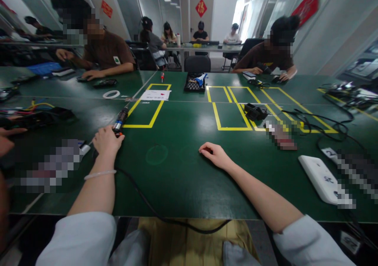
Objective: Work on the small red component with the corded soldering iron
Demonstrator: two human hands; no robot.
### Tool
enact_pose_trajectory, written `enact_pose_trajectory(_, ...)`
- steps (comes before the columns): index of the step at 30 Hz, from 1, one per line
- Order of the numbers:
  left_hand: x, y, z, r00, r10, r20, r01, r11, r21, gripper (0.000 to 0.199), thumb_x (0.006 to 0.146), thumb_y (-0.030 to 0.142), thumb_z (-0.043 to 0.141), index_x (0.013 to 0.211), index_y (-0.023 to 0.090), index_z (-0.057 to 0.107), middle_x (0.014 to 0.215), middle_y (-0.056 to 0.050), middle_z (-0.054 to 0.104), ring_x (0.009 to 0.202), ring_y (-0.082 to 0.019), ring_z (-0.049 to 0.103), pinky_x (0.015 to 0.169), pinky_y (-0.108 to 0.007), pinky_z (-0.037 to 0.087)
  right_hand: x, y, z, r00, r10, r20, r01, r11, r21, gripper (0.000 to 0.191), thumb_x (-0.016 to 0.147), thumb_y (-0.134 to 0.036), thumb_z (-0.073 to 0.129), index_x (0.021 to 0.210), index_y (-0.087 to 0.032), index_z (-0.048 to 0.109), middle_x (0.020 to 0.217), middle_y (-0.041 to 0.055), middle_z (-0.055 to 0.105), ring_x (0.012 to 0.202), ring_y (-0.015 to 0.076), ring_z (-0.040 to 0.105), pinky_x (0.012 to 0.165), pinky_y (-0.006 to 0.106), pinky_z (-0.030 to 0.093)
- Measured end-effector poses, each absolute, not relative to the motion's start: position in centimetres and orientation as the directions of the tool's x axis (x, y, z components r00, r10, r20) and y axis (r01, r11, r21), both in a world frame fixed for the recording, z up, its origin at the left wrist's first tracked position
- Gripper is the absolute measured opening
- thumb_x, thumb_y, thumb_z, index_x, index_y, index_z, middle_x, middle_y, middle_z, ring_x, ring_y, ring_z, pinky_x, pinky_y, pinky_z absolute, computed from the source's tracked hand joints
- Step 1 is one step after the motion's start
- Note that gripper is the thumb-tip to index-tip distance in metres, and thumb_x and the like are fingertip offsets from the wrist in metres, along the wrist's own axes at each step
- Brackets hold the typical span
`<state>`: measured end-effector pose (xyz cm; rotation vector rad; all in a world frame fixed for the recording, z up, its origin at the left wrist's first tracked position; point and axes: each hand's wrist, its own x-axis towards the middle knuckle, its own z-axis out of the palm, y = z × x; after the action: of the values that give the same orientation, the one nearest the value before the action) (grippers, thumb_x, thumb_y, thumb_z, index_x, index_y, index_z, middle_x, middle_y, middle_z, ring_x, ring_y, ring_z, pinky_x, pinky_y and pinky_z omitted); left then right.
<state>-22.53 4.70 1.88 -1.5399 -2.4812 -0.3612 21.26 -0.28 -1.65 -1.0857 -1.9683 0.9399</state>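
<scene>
On the left of the green table my left hand is wrapped round a dark corded electric screwdriver with a silver and blue collar and an orange part by the fingers. Its front end points away from me; the hand hides its rear part. A black cable runs from beneath my left wrist over the table edge and across my lap. My right hand rests on the tabletop, fingers loosely curled in, with nothing visible in them. Beyond it, to the right, lies a black bracket-like part.
Yellow tape outlines mark the table, with a white paper across one. A black tray holds a blue-and-white item. To the right lie a white power bank-like device and tangled black cables. Co-workers sit opposite and at left.
</scene>
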Motion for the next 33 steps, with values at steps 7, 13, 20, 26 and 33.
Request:
enact_pose_trajectory(7, -20.2, 4.9, 2.6, -0.401, 0.818, 0.412, 0.913, 0.32, 0.252, 0.03, 0.092, 0.037, 0.045, 0.107, 0.012, 0.055, 0.107, -0.012, 0.06, 0.097, -0.026, 0.056, 0.087, -0.042, 0.045, 21.1, -0.2, -1.7, -0.418, 0.881, 0.222, 0.371, 0.389, -0.844, 0.014, 0.089, -0.025, 0.055, 0.09, -0.017, 0.066, 0.078, 0.0013, 0.065, 0.068, 0.0126, 0.055, 0.065, 0.024, 0.042)
enact_pose_trajectory(13, -10.1, 4.7, 2.8, 0.116, 0.966, 0.229, 0.624, -0.251, 0.74, 0.041, 0.083, 0.045, 0.057, 0.109, 0.013, 0.062, 0.1, -0.009, 0.069, 0.085, -0.018, 0.065, 0.081, -0.032, 0.05, 20.9, -0.2, -1.7, -0.424, 0.879, 0.217, 0.374, 0.388, -0.842, 0.014, 0.089, -0.024, 0.054, 0.09, -0.017, 0.066, 0.081, 0.0016, 0.066, 0.067, 0.012, 0.055, 0.064, 0.024, 0.041)
enact_pose_trajectory(20, -1.8, 1.4, 2.3, 0.574, 0.814, -0.086, 0.391, -0.181, 0.902, 0.047, 0.085, 0.04, 0.058, 0.125, 0.015, 0.058, 0.099, -0.009, 0.068, 0.081, -0.017, 0.062, 0.071, -0.029, 0.048, 20.7, -0.4, -2.1, -0.487, 0.835, 0.256, 0.272, 0.424, -0.864, 0.033, 0.086, -0.023, 0.058, 0.119, -0.02, 0.051, 0.086, -0.0004, 0.065, 0.068, 0.0108, 0.056, 0.069, 0.024, 0.046)
enact_pose_trajectory(26, -1.2, 0.6, 1.4, 0.627, 0.77, -0.121, 0.333, -0.124, 0.935, 0.048, 0.085, 0.037, 0.058, 0.127, 0.014, 0.054, 0.093, -0.007, 0.066, 0.082, -0.016, 0.06, 0.071, -0.027, 0.046, 20.1, -0.7, -2.0, -0.52, 0.811, 0.267, 0.281, 0.458, -0.843, 0.013, 0.088, -0.027, 0.057, 0.099, -0.019, 0.058, 0.085, 0.0009, 0.064, 0.071, 0.0115, 0.057, 0.067, 0.024, 0.046)
enact_pose_trajectory(33, -1.3, 0.9, 1.1, 0.579, 0.803, -0.139, 0.331, -0.075, 0.941, 0.042, 0.088, 0.042, 0.052, 0.118, 0.014, 0.06, 0.097, -0.009, 0.066, 0.084, -0.017, 0.061, 0.068, -0.027, 0.046, 20.3, -0.9, -1.5, -0.477, 0.845, 0.243, 0.287, 0.411, -0.865, 0.016, 0.088, -0.03, 0.058, 0.098, -0.018, 0.056, 0.079, 0.0, 0.062, 0.068, 0.0111, 0.056, 0.066, 0.024, 0.046)
